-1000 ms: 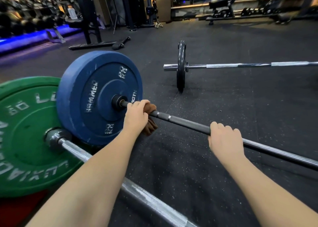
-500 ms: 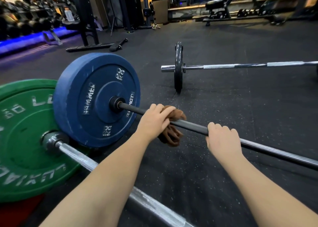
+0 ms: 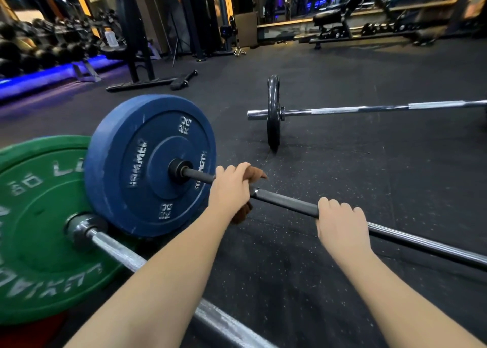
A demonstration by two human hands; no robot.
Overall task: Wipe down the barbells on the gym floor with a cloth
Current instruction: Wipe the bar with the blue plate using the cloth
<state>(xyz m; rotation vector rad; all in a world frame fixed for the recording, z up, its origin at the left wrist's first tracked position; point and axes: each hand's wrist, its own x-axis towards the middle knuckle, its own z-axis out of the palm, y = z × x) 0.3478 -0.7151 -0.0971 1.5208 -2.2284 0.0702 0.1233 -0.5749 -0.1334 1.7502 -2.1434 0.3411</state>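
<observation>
Barbell (image 3: 284,201) mid-frame, brown cloth (image 3: 257,175) wrapped round it for wiping.
Green plate (image 3: 39,229) at lower left and blue plate (image 3: 150,163) beside it hem in the stroke's left end; right hand (image 3: 341,226) curls over the barbell, likely steadying it, while left hand (image 3: 232,187) clasps the brown cloth round it; a second barbell (image 3: 369,109) waits upper right.

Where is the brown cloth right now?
In the head view, near the centre: the brown cloth lies over the dark bar under the left hand, between the blue plate and the right hand.
</observation>
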